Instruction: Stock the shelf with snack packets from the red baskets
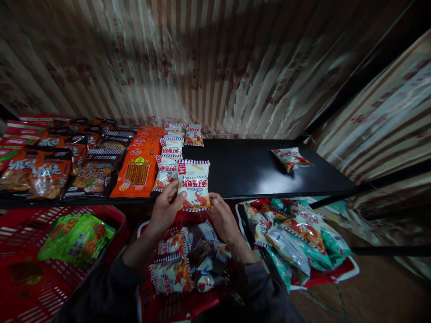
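"White shrimp-snack bag (194, 184), between our hands. Our left hand (164, 209) pinches its lower left, thumb in front; our right hand (225, 218) has fingertips at its right edge. Gripping or only steadying, we cannot tell."

"Step in hand?"

"Setting it beside the row, we judge: matching bags (171, 147) run back, beyond and left of our hands. Whether this one touches the shelf, we cannot tell."

"And the next move?"

"It would call for a level lowering near the front edge, then an even release, so the neighbour keeps its line."

"Surface, room?"

"Black shelf (235, 172), dull sheen right of our hands, where a lone bag (292, 158) lies askew. Orange snack-stick packets (134, 175) to the left. Red basket (148, 305) of more bags below our hands. Dim light; striped, flowered sheeting (215, 67) behind the shelf."
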Demonstrator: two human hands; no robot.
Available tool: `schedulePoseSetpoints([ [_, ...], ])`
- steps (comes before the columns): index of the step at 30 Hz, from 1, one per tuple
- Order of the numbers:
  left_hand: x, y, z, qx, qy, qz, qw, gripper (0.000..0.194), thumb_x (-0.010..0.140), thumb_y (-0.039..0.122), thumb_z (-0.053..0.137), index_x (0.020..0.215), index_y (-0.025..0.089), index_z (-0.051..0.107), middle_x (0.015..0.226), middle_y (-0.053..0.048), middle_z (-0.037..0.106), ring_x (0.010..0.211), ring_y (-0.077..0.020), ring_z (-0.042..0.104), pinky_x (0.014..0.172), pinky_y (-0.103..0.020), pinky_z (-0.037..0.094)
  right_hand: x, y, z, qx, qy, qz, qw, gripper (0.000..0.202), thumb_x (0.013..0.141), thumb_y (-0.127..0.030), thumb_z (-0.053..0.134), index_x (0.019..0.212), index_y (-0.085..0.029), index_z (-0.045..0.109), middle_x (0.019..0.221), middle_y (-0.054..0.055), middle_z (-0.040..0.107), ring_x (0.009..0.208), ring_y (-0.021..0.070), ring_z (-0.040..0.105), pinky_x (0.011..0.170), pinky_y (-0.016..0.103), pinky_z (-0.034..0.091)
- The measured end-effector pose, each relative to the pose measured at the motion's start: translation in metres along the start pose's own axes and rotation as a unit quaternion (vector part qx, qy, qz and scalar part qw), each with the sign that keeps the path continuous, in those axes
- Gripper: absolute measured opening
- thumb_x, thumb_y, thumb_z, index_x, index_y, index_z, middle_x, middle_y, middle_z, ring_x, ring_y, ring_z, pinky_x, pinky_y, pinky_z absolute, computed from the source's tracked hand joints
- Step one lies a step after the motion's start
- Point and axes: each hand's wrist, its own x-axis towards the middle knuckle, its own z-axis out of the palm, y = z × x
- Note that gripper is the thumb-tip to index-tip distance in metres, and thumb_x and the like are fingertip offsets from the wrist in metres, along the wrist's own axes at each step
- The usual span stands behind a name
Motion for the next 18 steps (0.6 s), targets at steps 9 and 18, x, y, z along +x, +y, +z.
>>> schedulePoseSetpoints([
  [9,-0.007,-0.016,0.003,0.066,-0.091,-0.013,0.994,0.058,0.069,0.031,0.071,0.123,0.016,0.055,0.113,-0.012,0.069,0.104,-0.0256,0.066,0.089,-0.037,0.052,0.017,-0.008,-0.006,0.017,0.104,-0.016,0.994,0.033,0.072,-0.049,0.073,0.091,-0.023,0.068,0.086,0.001,0.074,0.080,0.0215,0.068,0.074,0.035,0.052],
  [18,-0.010,-0.018,0.007,0.080,-0.109,-0.027,0.990,0.056,0.070,0.031,0.068,0.121,0.015,0.054,0.112,-0.013,0.069,0.101,-0.0262,0.067,0.084,-0.036,0.053,0.020,-0.020,-0.010,0.012,0.158,-0.046,0.986,0.027,0.061,-0.042,0.083,0.075,-0.023,0.070,0.070,-0.001,0.072,0.064,0.0165,0.066,0.065,0.030,0.053],
])
